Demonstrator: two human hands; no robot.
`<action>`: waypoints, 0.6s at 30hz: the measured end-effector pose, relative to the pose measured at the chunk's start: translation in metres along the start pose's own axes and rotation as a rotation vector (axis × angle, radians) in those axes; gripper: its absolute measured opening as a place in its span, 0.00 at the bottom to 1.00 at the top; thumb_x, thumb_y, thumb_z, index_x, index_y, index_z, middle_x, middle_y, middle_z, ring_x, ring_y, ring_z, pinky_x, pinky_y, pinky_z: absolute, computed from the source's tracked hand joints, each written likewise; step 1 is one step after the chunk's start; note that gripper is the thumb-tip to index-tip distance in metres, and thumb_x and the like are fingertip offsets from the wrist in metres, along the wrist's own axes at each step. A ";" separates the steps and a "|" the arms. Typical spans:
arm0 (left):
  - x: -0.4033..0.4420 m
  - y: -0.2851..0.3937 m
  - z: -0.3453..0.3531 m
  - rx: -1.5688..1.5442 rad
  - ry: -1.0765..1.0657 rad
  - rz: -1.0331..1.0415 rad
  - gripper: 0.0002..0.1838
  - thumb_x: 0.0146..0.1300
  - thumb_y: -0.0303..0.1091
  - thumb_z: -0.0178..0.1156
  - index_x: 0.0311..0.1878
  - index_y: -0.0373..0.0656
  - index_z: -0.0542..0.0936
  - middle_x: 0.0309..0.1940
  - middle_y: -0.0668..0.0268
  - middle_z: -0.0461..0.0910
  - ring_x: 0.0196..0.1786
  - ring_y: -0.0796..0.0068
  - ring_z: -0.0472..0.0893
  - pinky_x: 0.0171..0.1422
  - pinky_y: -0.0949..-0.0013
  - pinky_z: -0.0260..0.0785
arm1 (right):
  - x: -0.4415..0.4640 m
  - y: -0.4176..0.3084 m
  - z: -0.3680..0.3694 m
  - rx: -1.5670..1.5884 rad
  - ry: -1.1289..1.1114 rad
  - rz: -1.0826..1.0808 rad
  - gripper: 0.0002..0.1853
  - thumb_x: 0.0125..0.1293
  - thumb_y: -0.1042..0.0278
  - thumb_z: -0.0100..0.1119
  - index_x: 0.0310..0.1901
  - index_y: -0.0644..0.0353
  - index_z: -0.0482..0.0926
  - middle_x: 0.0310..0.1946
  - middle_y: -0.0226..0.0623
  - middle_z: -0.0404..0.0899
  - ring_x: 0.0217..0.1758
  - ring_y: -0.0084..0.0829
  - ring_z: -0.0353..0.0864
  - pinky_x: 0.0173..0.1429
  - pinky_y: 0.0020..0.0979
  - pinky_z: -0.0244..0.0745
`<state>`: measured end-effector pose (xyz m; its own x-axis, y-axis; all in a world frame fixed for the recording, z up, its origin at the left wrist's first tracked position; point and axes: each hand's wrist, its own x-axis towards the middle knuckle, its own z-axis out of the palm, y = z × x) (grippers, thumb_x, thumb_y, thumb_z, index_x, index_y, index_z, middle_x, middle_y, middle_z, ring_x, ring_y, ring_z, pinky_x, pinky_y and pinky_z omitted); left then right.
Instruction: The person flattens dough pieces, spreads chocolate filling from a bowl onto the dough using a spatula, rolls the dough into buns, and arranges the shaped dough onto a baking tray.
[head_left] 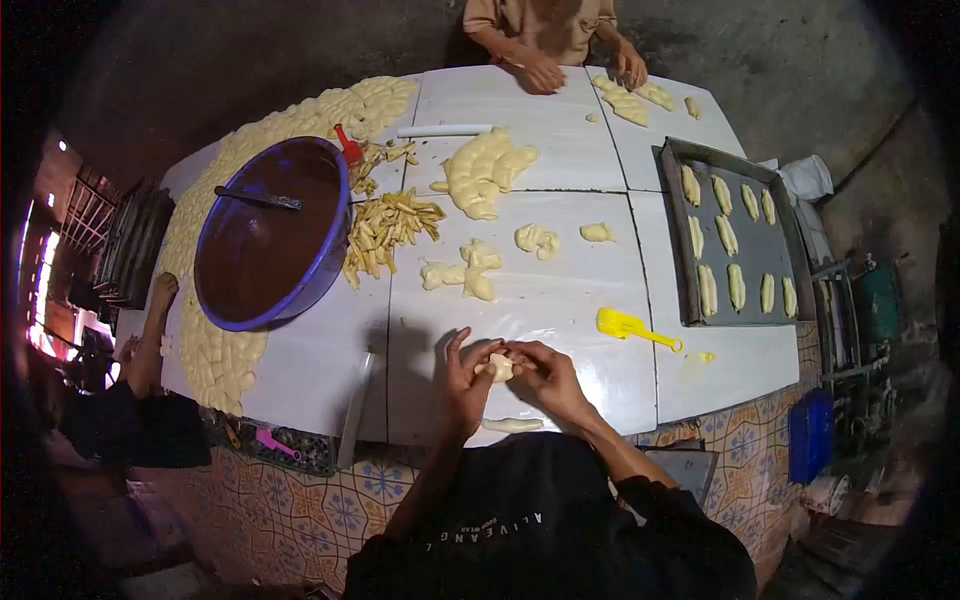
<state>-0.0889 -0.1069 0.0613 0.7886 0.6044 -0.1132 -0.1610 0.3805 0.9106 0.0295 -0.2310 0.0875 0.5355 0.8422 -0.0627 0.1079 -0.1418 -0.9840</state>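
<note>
Head view, observed remotely: I have the left hand (pixel 468 386) and right hand (pixel 552 385) close together, fingers narrowed around one small dough piece (pixel 500 368), which sits between the fingertips just above the white table (pixel 560 310). Just nearer the body than the grip lies a slim dough strip (pixel 513 425). Right of the grip, I note a yellow scoop (pixel 632 328), handle pointing away from the hands. Beyond the grip, slightly left, is a lumpy dough cluster (pixel 468 272); straight beyond, a folded dough lump (pixel 537 240); beyond and right, a smaller lump (pixel 597 232). Farther left I log a heap of pale cut pieces (pixel 388 232) beside a large blue basin (pixel 250 326) of brown contents, a utensil (pixel 258 198) lying across its rim. Far right of the grip, a dark metal tray (pixel 738 308) carries shaped dough pieces (pixel 727 235) in rows. Past the cluster are a broad dough slab (pixel 487 172) and a white rod (pixel 445 130). Farthest, across the table, a co-worker's hands (pixel 541 74) are near more dough (pixel 622 100).
</note>
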 end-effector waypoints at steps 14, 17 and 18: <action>0.014 -0.028 -0.013 0.449 -0.068 0.316 0.44 0.59 0.09 0.51 0.79 0.33 0.48 0.76 0.41 0.58 0.80 0.44 0.61 0.82 0.53 0.57 | 0.002 0.046 0.022 -0.310 0.206 -0.083 0.21 0.69 0.71 0.64 0.61 0.68 0.78 0.56 0.56 0.77 0.55 0.51 0.82 0.58 0.42 0.79; 0.018 -0.029 -0.017 0.982 0.205 0.434 0.38 0.60 0.15 0.56 0.76 0.31 0.59 0.72 0.37 0.62 0.75 0.33 0.63 0.80 0.47 0.56 | -0.004 0.051 0.008 -0.680 0.190 -0.195 0.31 0.71 0.69 0.60 0.70 0.75 0.65 0.60 0.65 0.72 0.58 0.60 0.76 0.62 0.46 0.76; 0.015 -0.030 -0.021 1.018 0.242 0.494 0.37 0.62 0.19 0.58 0.75 0.31 0.61 0.71 0.35 0.65 0.76 0.35 0.63 0.80 0.48 0.56 | -0.009 0.048 0.006 -0.746 0.194 -0.230 0.31 0.71 0.67 0.60 0.71 0.74 0.64 0.61 0.64 0.73 0.58 0.60 0.75 0.63 0.47 0.75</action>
<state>-0.0843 -0.0943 0.0243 0.6212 0.6902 0.3711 0.2196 -0.6079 0.7630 0.0252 -0.2420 0.0400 0.5603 0.7971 0.2254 0.7277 -0.3437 -0.5935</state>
